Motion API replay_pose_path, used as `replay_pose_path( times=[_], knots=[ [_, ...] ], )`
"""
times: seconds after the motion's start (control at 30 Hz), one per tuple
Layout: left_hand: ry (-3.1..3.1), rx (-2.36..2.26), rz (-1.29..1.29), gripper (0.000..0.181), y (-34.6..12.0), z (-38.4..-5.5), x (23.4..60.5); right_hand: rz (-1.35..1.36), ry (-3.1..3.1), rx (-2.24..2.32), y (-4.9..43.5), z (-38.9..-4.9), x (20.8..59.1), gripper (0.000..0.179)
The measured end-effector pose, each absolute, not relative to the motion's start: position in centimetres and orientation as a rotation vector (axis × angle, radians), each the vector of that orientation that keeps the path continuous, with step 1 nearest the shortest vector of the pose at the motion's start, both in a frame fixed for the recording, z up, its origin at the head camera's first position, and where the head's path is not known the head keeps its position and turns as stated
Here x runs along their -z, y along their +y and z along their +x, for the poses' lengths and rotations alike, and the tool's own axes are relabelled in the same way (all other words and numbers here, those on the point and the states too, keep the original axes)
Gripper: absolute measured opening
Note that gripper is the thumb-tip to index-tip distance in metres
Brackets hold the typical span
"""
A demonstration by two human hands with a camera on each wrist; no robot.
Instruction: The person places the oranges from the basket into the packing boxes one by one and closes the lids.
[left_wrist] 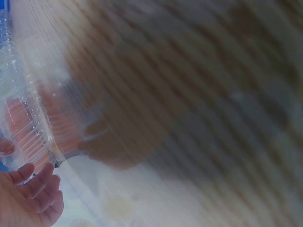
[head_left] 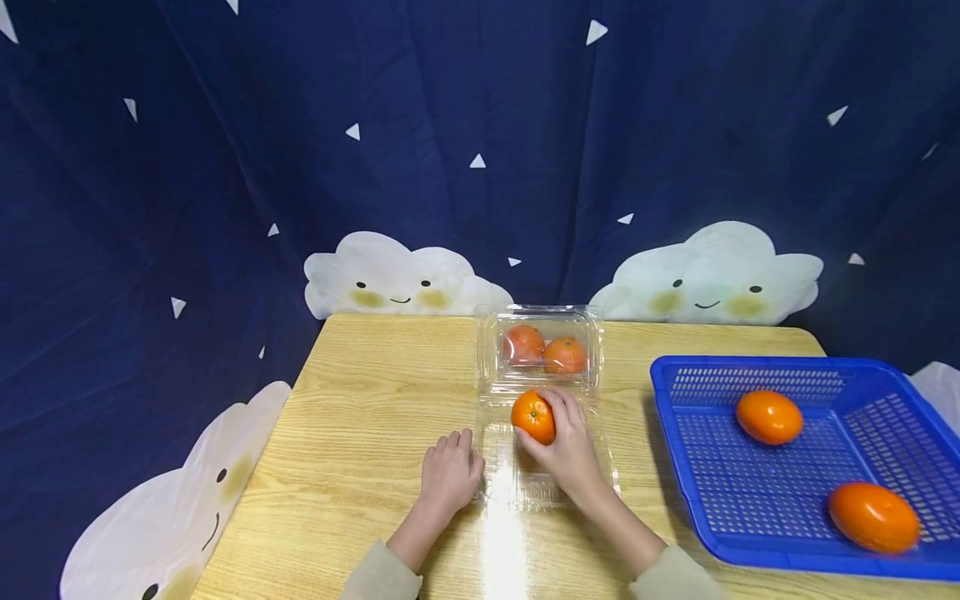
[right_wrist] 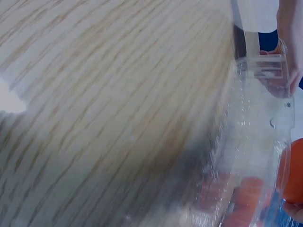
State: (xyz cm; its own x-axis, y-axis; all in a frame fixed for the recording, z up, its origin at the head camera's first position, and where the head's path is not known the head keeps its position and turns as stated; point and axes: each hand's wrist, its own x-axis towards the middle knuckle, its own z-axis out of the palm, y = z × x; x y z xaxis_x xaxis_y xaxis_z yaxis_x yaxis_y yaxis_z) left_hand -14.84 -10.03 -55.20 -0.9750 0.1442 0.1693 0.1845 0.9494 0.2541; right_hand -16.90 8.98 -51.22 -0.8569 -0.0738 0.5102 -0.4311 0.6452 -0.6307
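My right hand (head_left: 567, 450) grips a tangerine (head_left: 533, 417) between thumb and fingers, over the near half of a clear plastic clamshell box (head_left: 495, 492). The same tangerine (right_wrist: 294, 172) shows at the right edge of the right wrist view. Two more tangerines (head_left: 565, 356) appear at the box's far half, behind clear plastic. At the box's left edge rests my left hand (head_left: 450, 473), fingers loosely bent and thumb by the rim. In the left wrist view the left hand (left_wrist: 33, 198) is beside the ribbed plastic wall, with nothing visibly gripped.
A blue perforated basket (head_left: 678, 467) stands on the right with two orange fruits, one toward the back (head_left: 769, 417) and one at the front right (head_left: 873, 517). The wooden table (head_left: 360, 400) meets a dark blue curtain (head_left: 420, 167) with white clouds at its far edge.
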Motion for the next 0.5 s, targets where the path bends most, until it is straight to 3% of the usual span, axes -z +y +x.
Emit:
replay_pose_path(
  times=[0.5],
  knots=[
    [-2.947,0.399,-0.242,0.023,-10.0,-15.0,55.4,0.459,-2.510,-1.101,6.3,-17.0,52.7,0.056]
  ],
)
